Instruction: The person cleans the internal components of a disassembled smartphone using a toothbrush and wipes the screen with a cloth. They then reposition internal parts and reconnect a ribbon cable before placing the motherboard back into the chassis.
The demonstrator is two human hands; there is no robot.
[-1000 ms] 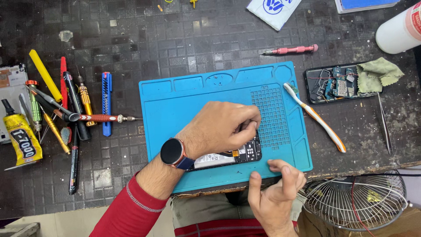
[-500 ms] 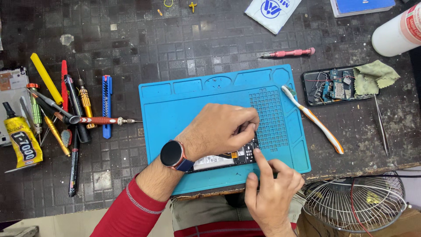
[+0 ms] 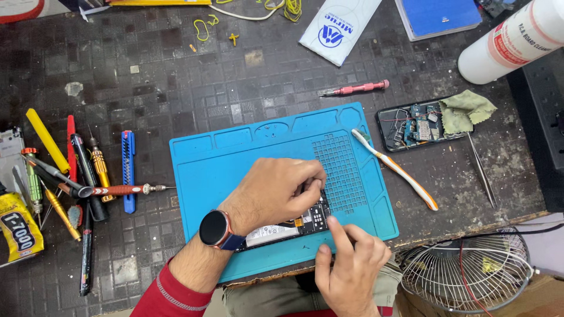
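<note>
The left hand (image 3: 276,191), with a smartwatch (image 3: 215,228) on its wrist, lies curled over an opened phone (image 3: 288,226) near the front edge of the blue repair mat (image 3: 235,158). Its fingers are bent down and pinched together on the phone's upper end, so whatever sits between the tips is hidden. The right hand (image 3: 349,267) comes up from below the mat's edge, fingers loosely folded, with the index fingertip (image 3: 332,223) pressed against the phone's right end. To the right of the mat lie a toothbrush (image 3: 395,169) and tweezers (image 3: 483,171); screwdrivers (image 3: 88,176) are well off to the left.
</note>
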